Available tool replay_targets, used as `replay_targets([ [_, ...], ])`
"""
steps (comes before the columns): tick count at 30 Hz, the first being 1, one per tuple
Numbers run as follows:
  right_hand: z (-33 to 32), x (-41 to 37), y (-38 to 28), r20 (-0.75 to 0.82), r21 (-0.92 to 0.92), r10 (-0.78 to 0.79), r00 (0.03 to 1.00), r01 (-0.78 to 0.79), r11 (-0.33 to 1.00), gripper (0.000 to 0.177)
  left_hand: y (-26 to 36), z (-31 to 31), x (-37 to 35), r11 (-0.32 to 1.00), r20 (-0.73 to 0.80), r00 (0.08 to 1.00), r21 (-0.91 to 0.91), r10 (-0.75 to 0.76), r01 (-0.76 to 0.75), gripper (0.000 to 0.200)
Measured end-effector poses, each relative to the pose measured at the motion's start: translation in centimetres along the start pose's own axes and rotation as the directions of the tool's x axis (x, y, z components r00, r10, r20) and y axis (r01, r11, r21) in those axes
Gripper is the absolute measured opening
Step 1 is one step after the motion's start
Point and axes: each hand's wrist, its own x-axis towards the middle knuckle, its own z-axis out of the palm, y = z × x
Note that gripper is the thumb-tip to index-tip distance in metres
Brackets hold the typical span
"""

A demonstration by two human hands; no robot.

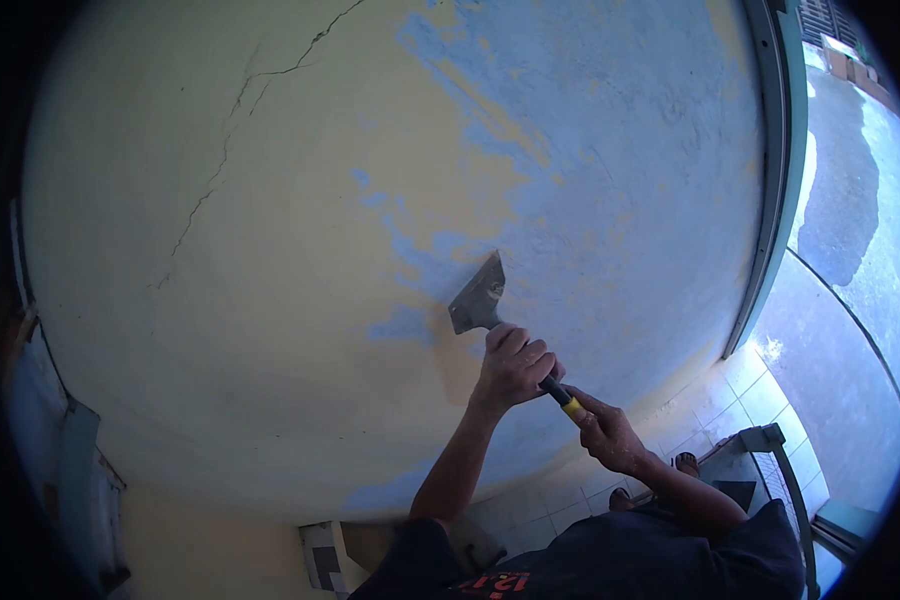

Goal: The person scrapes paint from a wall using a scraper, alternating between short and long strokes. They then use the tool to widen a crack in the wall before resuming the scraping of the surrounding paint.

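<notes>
A wall scraper [480, 296] with a wide grey metal blade and a dark handle banded in yellow is held at a slant against the wall [300, 230]. My left hand [517, 368] is wrapped round its handle just below the blade. Further down, by the yellow band, my right hand [608, 434] grips the handle's end. The blade lies at the border between yellow paint and a bluish area; whether its whole edge touches the surface cannot be told. Ragged blue patches [400, 325] show in the yellow around the blade.
A long crack [217, 172] runs down the wall's upper left. On the right stands a door frame [773, 180] with paved ground [840, 200] beyond. White floor tiles [715, 405] and a metal-framed object [762, 438] are near my feet.
</notes>
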Motion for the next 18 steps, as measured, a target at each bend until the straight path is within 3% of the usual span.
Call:
replay_targets([
  [3,0.0,0.8,-0.6,0.013,0.035,-0.049,0.999,0.049,0.998,0.046,-0.6,-1.2,0.6,0.999,-0.008,1.000,0.052,0.000,0.001,0.027],
  [5,0.3,2.7,-3.7,0.042,-0.180,-0.184,0.982,0.189,0.965,0.047,-2.8,-3.3,1.2,0.983,-0.042,0.999,0.185,-0.004,0.012,0.025],
  [9,1.4,4.5,-7.8,0.118,-0.188,-0.301,0.946,0.319,0.929,0.047,-5.4,-7.0,3.2,0.934,-0.124,0.992,0.357,0.038,0.009,0.025],
  [13,1.6,1.1,-2.8,0.051,-0.110,-0.171,0.984,0.176,0.978,0.046,-1.9,-4.8,0.6,0.985,-0.004,0.999,0.167,0.049,-0.047,0.025],
  [15,1.2,-0.5,0.0,0.032,-0.061,-0.104,0.994,0.106,0.992,0.047,0.5,-2.3,-0.8,0.999,0.063,0.998,0.023,-0.024,0.023,0.026],
  [18,0.2,-2.1,1.6,-0.025,0.041,0.034,0.999,-0.033,0.999,0.051,1.7,0.2,-1.4,0.998,0.049,0.998,-0.058,-0.037,0.040,0.028],
])
